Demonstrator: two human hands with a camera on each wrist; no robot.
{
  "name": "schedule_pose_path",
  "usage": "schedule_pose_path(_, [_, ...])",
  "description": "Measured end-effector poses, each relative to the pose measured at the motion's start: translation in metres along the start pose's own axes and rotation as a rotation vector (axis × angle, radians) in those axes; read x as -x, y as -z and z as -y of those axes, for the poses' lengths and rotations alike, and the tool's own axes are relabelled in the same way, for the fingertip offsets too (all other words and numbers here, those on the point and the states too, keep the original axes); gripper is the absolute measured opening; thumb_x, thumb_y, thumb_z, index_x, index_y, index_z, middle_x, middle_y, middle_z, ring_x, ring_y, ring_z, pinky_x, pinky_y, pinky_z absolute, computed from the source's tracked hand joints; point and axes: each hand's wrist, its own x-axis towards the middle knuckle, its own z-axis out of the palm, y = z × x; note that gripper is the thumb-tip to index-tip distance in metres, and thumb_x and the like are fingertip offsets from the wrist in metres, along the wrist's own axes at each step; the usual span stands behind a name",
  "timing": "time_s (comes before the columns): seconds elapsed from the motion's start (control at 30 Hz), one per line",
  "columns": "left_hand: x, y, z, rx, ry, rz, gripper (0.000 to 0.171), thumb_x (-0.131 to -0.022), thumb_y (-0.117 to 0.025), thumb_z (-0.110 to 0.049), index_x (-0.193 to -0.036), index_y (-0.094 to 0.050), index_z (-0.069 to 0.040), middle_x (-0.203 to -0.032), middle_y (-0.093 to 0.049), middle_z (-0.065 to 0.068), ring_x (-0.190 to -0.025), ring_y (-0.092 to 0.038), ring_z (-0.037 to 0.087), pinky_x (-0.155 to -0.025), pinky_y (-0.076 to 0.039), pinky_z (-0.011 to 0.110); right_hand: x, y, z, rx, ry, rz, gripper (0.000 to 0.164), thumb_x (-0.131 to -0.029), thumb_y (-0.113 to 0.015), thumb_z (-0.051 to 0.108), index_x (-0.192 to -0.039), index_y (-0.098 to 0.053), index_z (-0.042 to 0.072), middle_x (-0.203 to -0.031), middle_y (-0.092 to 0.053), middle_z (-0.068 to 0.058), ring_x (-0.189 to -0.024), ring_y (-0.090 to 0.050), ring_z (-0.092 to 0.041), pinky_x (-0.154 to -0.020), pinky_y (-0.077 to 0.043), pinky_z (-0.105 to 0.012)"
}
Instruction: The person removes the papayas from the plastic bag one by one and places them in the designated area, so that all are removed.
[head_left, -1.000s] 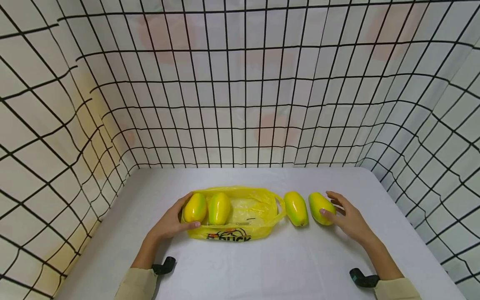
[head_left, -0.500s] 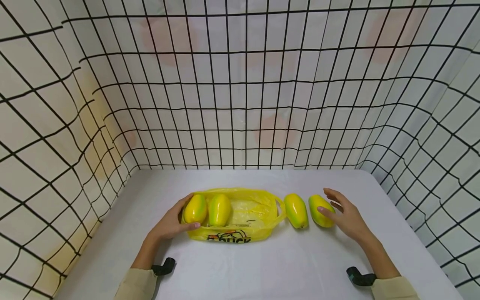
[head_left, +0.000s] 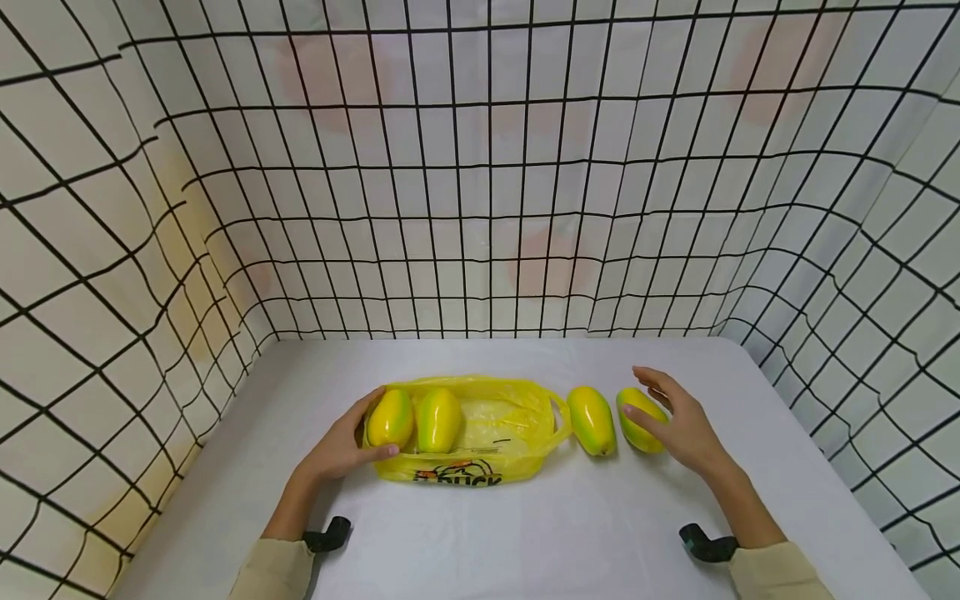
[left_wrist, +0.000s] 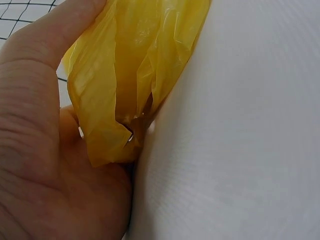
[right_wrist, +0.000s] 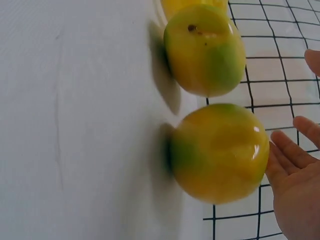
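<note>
A yellow plastic bag [head_left: 517,468] with black lettering lies flat with its mouth spread, its handle loop toward the right. Two glossy yellow-green papayas, an outer one [head_left: 390,418] and an inner one [head_left: 440,420], lie side by side in its left end. My left hand [head_left: 339,446] holds that end, thumb along the front and fingers hidden behind the plastic [left_wrist: 95,115]. Right of the handle lies a third papaya [head_left: 592,421], and beyond it a fourth [head_left: 641,421]. My right hand [head_left: 686,427] hovers beside and over the fourth, fingers spread and holding nothing.
A white cloth-covered table [head_left: 495,542] bears everything. Black wire grid panels [head_left: 491,208] backed with white fabric rise at the back and along both sides. Each wrist carries a small black device, one on the left [head_left: 327,534] and one on the right [head_left: 707,544].
My right hand has drifted left and slightly away from me, lifting over the rightmost papaya. The left hand, the bag and the papayas keep their places.
</note>
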Motion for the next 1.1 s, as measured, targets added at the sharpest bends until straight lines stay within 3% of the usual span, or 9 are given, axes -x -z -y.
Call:
schedule_pose_path(0.33, [0.002,0.001,0.003,0.052,0.011,0.002,0.109,-0.08,-0.082,-0.054,-0.165,-0.022,-0.021,-0.169,-0.029,0.015,-0.153,-0.032,0.041,-0.123,-0.025,0.066,-0.011,-0.021,0.017,-0.048,0.016,0.032,0.071,-0.096,-0.073,0.039,-0.153,-0.044,0.009,-0.157,-0.047,-0.016,-0.145,-0.043,-0.041,-0.12,-0.035,-0.058])
schedule_pose_path(0.67, [0.003,0.003,0.005,0.103,-0.008,0.007,0.099,-0.086,-0.079,-0.047,-0.165,-0.023,-0.024,-0.169,-0.028,0.017,-0.154,-0.029,0.043,-0.124,-0.025,0.064,-0.016,-0.04,0.032,-0.076,0.064,0.056,0.067,-0.097,-0.072,0.04,-0.151,-0.045,0.012,-0.156,-0.049,-0.014,-0.142,-0.048,-0.037,-0.117,-0.042,-0.056])
schedule_pose_path(1.1, [0.001,0.003,0.005,0.091,-0.022,0.008,0.106,-0.082,-0.082,-0.049,-0.165,-0.023,-0.021,-0.169,-0.028,0.016,-0.154,-0.03,0.043,-0.123,-0.026,0.065,-0.024,-0.056,0.057,-0.183,0.07,0.113,0.065,-0.096,-0.073,0.036,-0.151,-0.046,0.015,-0.154,-0.05,-0.013,-0.139,-0.052,-0.034,-0.115,-0.044,-0.049])
